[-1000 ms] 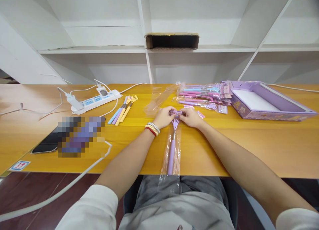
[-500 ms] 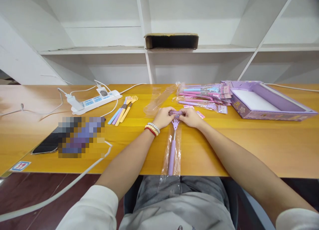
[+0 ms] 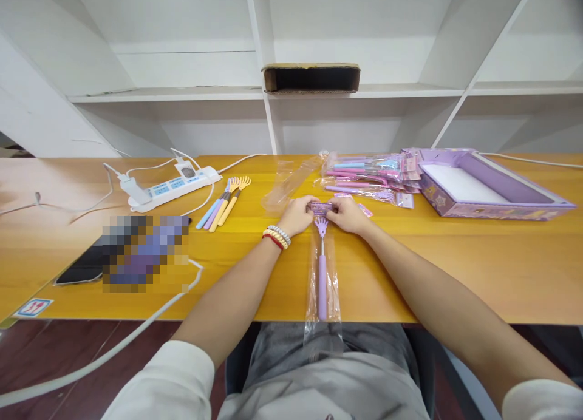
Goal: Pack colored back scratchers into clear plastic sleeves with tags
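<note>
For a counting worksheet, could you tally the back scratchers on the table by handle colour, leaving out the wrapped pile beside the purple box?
Blue back scratcher: 1
Purple back scratchers: 2 (one in a clear bag, one loose)
Yellow back scratchers: 2
Total: 5

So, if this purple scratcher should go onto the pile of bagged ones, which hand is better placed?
Probably the right hand. Both hands pinch the purple label above the purple scratcher, but the pile lies just beyond the right hand. The left hand is farther away.
</note>
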Available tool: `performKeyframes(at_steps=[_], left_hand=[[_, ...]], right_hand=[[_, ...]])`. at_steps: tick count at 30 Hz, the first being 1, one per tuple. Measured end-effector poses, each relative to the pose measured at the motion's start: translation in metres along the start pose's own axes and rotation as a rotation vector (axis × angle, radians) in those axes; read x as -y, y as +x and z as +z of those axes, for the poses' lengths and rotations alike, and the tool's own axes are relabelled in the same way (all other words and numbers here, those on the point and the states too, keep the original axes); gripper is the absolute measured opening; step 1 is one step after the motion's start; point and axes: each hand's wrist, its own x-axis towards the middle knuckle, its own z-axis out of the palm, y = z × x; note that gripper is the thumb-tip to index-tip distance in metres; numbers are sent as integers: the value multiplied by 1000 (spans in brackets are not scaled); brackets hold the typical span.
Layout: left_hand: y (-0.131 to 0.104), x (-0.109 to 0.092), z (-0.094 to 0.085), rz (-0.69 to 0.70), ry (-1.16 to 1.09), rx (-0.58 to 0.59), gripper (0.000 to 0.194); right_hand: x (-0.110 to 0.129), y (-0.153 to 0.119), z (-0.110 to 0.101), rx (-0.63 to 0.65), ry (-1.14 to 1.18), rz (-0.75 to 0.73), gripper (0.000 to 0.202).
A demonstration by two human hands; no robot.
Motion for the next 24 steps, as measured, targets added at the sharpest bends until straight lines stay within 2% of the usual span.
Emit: performKeyframes(at_steps=[8,15,20,24], left_hand=[[-1,-4,0,24,94,48,23],[-1,-6,-1,51,182,69,27],[-1,0,3,65,150,47,37],[-1,1,6,60,35,11,48]], right_hand=[[5,-1,-3,31,65,-4,11],[0,1,0,20,47,18,12],[-2,1,0,-47,-53,6,18],[-6,3,-2,-226,-35,68,14]])
